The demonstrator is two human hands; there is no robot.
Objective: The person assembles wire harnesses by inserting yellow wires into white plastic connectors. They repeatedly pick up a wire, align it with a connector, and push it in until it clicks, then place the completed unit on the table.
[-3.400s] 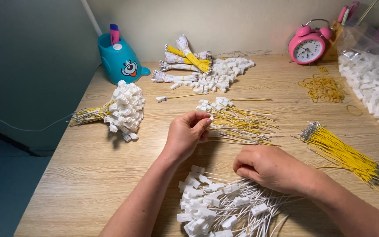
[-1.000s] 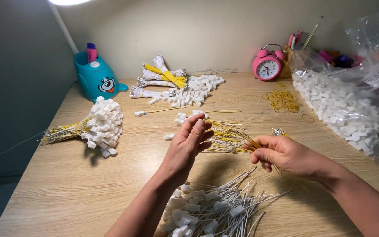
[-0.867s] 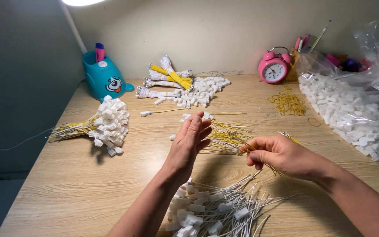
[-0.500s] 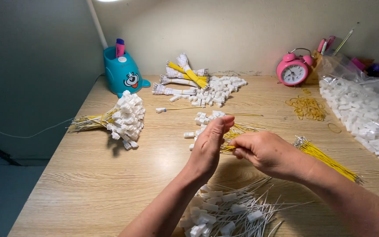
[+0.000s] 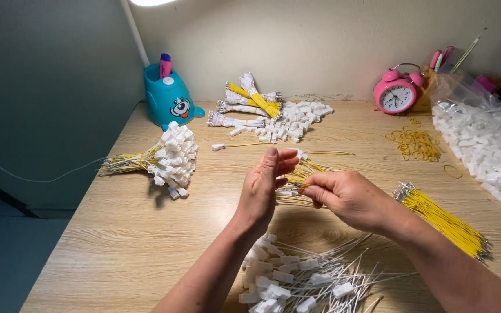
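Both hands are raised just above the wooden desk (image 5: 117,249) near its centre. The left hand (image 5: 265,185) stands edge-on with the palm facing right and the fingers mostly extended and close together; whether it pinches anything at its fingertips cannot be told. The right hand (image 5: 349,197) is curled, with thumb and forefinger closed on the end of a thin yellow wire (image 5: 297,188) that points toward the left palm. Directly behind the hands, a loose pile of yellow wires (image 5: 311,171) lies on the desk. Below the hands, at the near edge, lies a spread heap of white-wired connectors (image 5: 297,281). To the right of the right forearm lies a bundle of yellow wires (image 5: 442,217), laid diagonally. To the left rests a bundle with white connector heads (image 5: 172,159) and yellow tails. At the back stand a blue cartoon pen holder (image 5: 169,98), several tied wire bundles (image 5: 244,107) with a heap of loose white connectors (image 5: 294,119) just beside them, and a pink alarm clock (image 5: 397,95). Yellow rubber bands (image 5: 413,144) lie in front of the clock, and a clear bag of white connectors (image 5: 485,142) occupies the right edge.
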